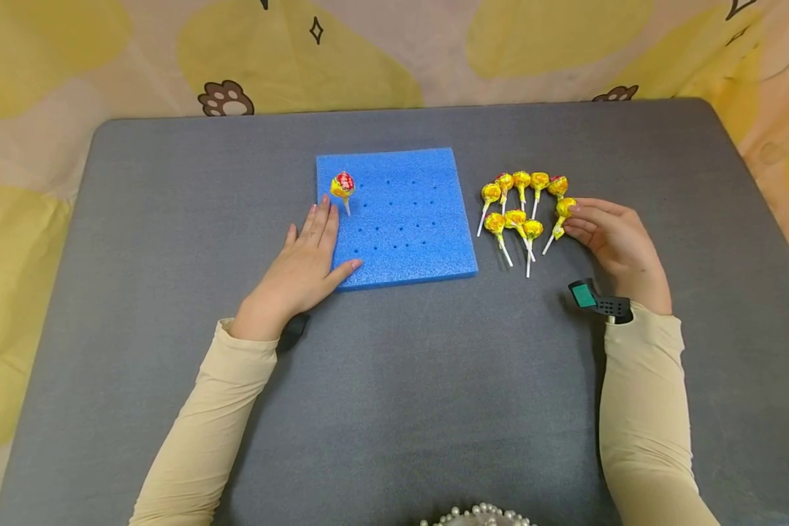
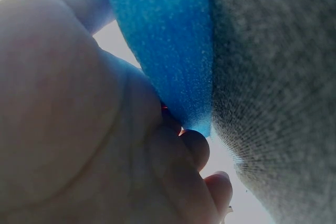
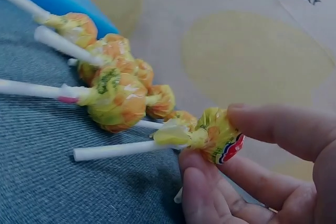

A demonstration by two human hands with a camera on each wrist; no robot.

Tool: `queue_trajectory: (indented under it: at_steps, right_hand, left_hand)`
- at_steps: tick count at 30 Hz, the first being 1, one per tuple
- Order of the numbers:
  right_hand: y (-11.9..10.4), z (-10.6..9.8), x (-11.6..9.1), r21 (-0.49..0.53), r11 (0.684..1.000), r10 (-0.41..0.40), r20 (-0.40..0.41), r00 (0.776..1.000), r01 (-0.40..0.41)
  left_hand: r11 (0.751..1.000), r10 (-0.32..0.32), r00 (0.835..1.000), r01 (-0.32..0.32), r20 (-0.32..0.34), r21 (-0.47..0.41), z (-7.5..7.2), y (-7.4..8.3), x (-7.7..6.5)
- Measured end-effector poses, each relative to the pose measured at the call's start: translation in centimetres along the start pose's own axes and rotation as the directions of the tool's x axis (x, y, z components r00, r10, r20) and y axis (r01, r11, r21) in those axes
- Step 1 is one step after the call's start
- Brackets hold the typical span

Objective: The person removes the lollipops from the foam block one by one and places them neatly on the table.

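A blue foam board (image 1: 408, 256) with rows of small holes lies on the table. One lollipop (image 1: 342, 185) in a yellow and red wrapper stands upright in its far left part. My left hand (image 1: 302, 263) lies on the board's left edge with fingers extended; the board's blue side (image 2: 168, 51) shows beside the palm in the left wrist view. To the right, my right hand (image 1: 621, 241) pinches the wrapped head of a lollipop (image 3: 218, 135) between thumb and fingers, its white stick pointing left. Several other lollipops (image 1: 521, 180) lie close by in two rough rows.
The grey table (image 1: 394, 380) has a patterned yellow and cream cloth (image 1: 368, 58) hanging behind it. A string of pearl-like beads (image 1: 480, 511) shows at the near edge. A black strap with a green patch (image 1: 598, 299) sits at the right wrist.
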State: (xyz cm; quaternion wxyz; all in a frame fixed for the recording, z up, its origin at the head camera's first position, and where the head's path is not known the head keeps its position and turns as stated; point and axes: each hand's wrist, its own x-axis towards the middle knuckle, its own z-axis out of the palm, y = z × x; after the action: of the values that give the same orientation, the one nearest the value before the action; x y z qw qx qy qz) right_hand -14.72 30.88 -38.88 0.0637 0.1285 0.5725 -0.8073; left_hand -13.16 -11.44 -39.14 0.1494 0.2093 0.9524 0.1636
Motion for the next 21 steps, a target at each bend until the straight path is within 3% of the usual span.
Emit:
queue_trajectory:
  at_steps: [8,21]
  right_hand:
    - [0.3,0.8,0.1,-0.202,0.978,-0.050,-0.042,0.998,0.041]
    - [0.9,1.2,0.3,-0.302,0.951,-0.109,-0.113,0.988,0.070]
  left_hand:
    - [1.000,-0.003,1.000,0.003,0.003,0.007,-0.1,0.0,0.0]
    - [1.000,-0.006,1.000,0.006,0.007,0.012,0.0,0.0,0.1]
